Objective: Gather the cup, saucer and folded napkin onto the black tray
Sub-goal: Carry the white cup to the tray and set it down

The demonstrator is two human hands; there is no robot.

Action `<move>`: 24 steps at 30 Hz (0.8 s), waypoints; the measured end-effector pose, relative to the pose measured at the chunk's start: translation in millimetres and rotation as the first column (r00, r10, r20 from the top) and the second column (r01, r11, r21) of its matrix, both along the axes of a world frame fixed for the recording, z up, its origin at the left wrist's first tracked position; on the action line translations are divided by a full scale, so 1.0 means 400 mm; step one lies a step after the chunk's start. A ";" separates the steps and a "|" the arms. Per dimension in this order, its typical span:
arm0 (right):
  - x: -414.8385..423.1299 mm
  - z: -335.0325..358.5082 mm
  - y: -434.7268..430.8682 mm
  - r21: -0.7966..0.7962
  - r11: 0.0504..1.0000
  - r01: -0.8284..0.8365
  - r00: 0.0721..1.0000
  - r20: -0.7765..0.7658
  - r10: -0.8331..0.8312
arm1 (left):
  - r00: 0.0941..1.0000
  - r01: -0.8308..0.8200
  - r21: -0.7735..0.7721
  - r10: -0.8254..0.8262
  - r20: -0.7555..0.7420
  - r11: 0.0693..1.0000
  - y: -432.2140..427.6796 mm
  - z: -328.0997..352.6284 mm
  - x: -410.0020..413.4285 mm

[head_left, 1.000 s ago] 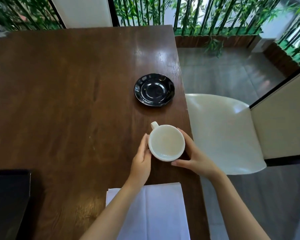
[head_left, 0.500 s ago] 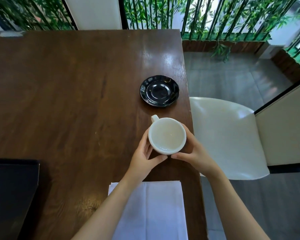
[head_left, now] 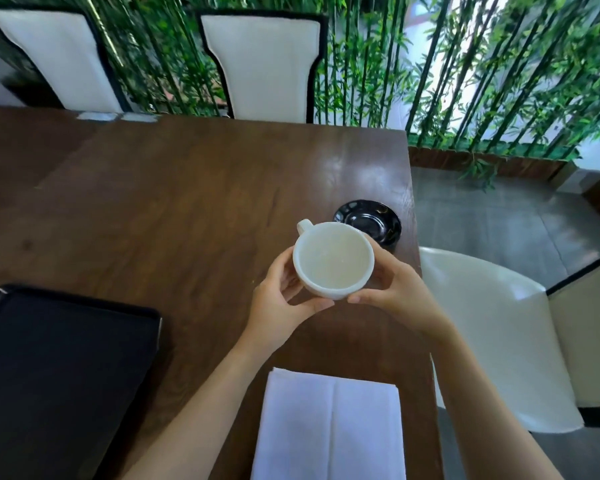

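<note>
Two bare hands cradle a round white ceramic cup [head_left: 333, 261] between them. The left hand [head_left: 274, 299] curves its fingers [head_left: 281, 268] around the cup's left wall, with the thumb tucked under the near edge. The right hand [head_left: 395, 289] mirrors this on the opposite wall, its thumb reaching the same near underside. Both hands are gripping the cup. It sits upright and empty, its small handle pointing away from the fingers toward the far left. It appears raised off the table, though the hands hide the gap beneath it.

Just beyond the right fingertips, a glossy round black saucer [head_left: 371, 223] lies on the dark brown wooden table [head_left: 187, 202], close to the table's right edge. The cup's rim partly covers it from view.

Nearer the person than the fingers, between the two forearms, a folded white cloth napkin [head_left: 329, 424] lies flat on the table.

Well to the left of the left hand, and nearer, sits the rectangular black tray [head_left: 59, 368] with a raised rim. Nothing shows on the part in view.

Right of the right hand stands a white moulded chair [head_left: 492, 334]. Far beyond the fingers are two white high-backed chairs [head_left: 264, 64] and green bamboo stems [head_left: 465, 81].

The task looks barely begun: none of the three items is on the tray. The cup is in hand and seems the first to go. It has yet to travel left to the tray, and the saucer and napkin lie untouched.
</note>
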State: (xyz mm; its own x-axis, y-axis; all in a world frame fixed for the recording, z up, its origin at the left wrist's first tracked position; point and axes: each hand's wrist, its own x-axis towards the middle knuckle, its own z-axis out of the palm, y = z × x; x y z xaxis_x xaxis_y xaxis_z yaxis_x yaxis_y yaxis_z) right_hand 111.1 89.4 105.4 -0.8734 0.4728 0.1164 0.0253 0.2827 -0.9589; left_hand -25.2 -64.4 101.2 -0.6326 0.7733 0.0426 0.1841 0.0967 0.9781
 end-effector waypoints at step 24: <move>-0.730 0.073 -0.594 -0.009 0.818 -0.575 0.814 0.096 0.573 | 0.895 -0.437 0.013 0.436 -0.088 0.899 -0.728 0.042 -0.507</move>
